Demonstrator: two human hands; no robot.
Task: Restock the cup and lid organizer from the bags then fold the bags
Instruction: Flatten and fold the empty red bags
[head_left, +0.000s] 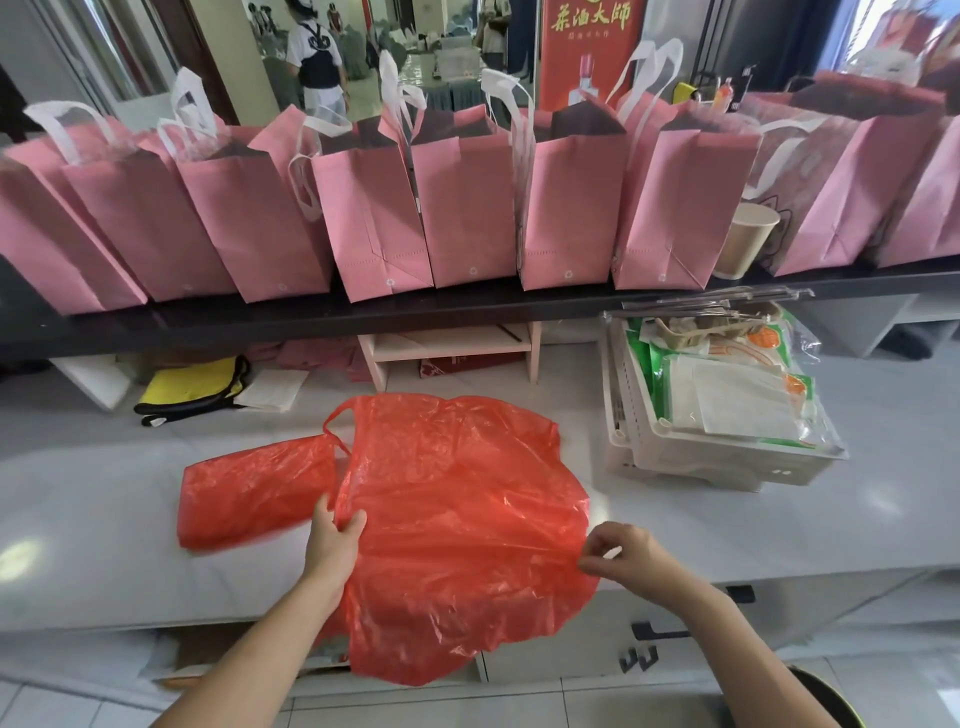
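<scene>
The large red bag (457, 519) is thin, translucent plastic film, glossy and finely crinkled; the folded red bag (254, 488) beside it has the same sheen. The worktop (104, 545) looks smooth, pale and slightly reflective. The pink tote bags (467, 208) on the dark shelf (363, 312) look like matt non-woven cloth with white fabric handles. The white tray (691, 452) is matt moulded plastic, holding shiny clear-wrapped packets (737, 400). The cup (745, 236) looks like matt paper
</scene>
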